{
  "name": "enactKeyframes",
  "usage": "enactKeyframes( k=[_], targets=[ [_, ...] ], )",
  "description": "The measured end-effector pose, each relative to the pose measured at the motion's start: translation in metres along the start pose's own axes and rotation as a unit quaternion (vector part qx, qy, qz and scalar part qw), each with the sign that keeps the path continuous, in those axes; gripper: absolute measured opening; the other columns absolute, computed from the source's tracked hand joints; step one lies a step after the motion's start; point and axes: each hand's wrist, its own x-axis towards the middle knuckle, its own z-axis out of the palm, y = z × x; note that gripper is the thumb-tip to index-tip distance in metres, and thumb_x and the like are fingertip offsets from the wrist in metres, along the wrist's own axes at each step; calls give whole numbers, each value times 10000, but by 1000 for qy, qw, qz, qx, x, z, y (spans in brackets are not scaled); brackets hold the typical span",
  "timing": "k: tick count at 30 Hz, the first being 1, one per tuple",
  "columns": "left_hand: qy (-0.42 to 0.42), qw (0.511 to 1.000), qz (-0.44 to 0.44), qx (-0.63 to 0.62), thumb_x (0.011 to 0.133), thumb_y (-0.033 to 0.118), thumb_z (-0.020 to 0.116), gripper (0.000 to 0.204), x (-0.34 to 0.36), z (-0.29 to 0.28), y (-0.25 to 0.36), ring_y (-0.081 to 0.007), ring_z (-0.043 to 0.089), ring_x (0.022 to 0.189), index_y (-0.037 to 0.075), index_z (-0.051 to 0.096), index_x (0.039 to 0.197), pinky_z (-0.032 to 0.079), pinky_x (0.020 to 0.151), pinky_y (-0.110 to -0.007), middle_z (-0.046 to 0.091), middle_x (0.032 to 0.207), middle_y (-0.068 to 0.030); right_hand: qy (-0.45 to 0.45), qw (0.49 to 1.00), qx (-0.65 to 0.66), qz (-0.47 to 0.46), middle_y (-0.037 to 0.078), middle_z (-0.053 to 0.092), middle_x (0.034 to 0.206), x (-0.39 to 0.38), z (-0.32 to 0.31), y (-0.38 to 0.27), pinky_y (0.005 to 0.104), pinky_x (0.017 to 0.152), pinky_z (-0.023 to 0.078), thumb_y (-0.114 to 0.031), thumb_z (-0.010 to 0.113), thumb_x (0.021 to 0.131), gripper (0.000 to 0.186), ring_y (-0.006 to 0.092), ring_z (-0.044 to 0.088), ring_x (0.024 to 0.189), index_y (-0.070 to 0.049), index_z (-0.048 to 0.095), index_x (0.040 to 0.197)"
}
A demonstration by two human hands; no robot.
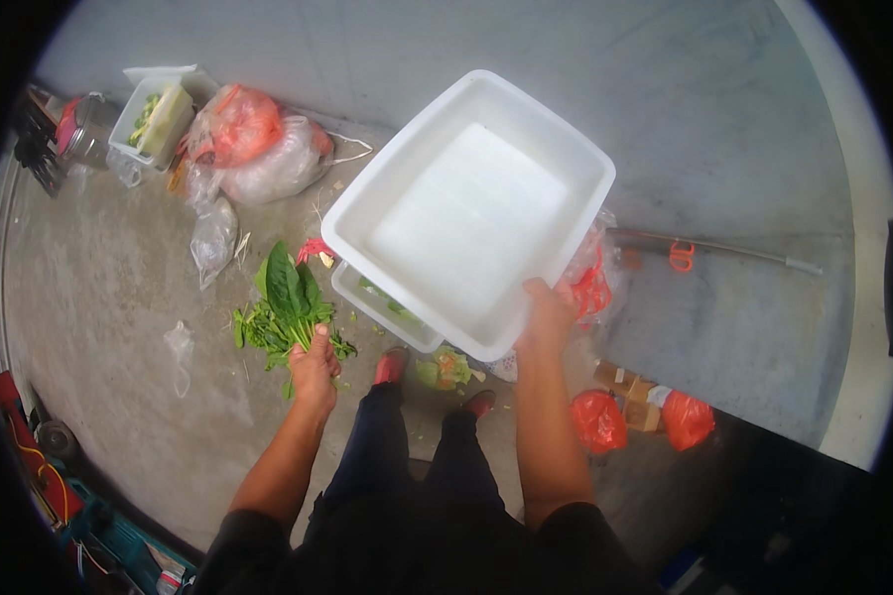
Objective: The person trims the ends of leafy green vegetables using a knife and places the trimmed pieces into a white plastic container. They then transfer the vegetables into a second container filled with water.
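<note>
My left hand [314, 371] is closed around the stems of a bunch of leafy greens [290, 293], whose leaves point away from me. My right hand [546, 319] grips the near right rim of a large white plastic basin [471, 203]. The basin is tilted so that its inside faces me, and I see nothing in it. Partly hidden beneath it is a second pale container [372, 302] with some green in it. Leaf scraps [445, 370] lie on the floor near my feet.
At the far left stand red and clear plastic bags [258, 144], a white box with vegetables [154, 124] and a red-lidded jar [87, 134]. A metal rod [714, 246] extends along the right side. Red bags [598, 421] and cardboard [640, 402] sit at the near right; tools [40, 456] lie at lower left.
</note>
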Motion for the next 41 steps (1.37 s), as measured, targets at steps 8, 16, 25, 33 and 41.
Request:
enactKeyframes(
  k=[8, 16, 25, 33, 41],
  targets=[
    [34, 999, 15, 20, 849, 241, 599, 237, -4, -1, 7, -63, 285, 418, 131, 416, 747, 231, 386, -238, 345, 535, 54, 8, 997, 43, 59, 111, 555, 1027, 21, -11, 55, 344, 791, 461, 70, 553, 656, 462, 236, 564, 868, 44, 483, 1112],
    [15, 988, 48, 146, 867, 204, 560, 209, 39, -20, 7, -47, 312, 431, 107, 470, 705, 248, 387, -228, 389, 542, 48, -137, 988, -63, 37, 136, 554, 1008, 24, -81, 47, 384, 812, 466, -22, 525, 701, 387, 269, 554, 913, 38, 493, 1082],
    [-155, 900, 179, 367, 868, 242, 548, 266, 76, 13, -27, -101, 410, 506, 19, 557, 724, 343, 465, -283, 476, 568, 3, 83, 990, 83, 75, 182, 513, 1132, -67, -234, 14, 459, 921, 422, -41, 469, 603, 615, 345, 498, 1056, 33, 414, 1211],
    [-273, 863, -58, 420, 833, 207, 571, 167, 84, 132, -62, -157, 488, 513, 41, 558, 819, 399, 462, -305, 512, 589, -36, 181, 933, 259, 174, 163, 510, 1149, -136, -297, 90, 480, 918, 431, -17, 429, 651, 552, 343, 492, 1073, -6, 440, 1203],
    [-206, 856, -198, 431, 810, 245, 592, 257, 93, 157, -76, -239, 595, 572, 17, 561, 926, 515, 519, -395, 604, 755, -117, 210, 876, 394, 181, 161, 506, 1165, -187, -311, 143, 487, 944, 406, -16, 446, 612, 592, 342, 487, 1085, -11, 441, 1204]
  ],
)
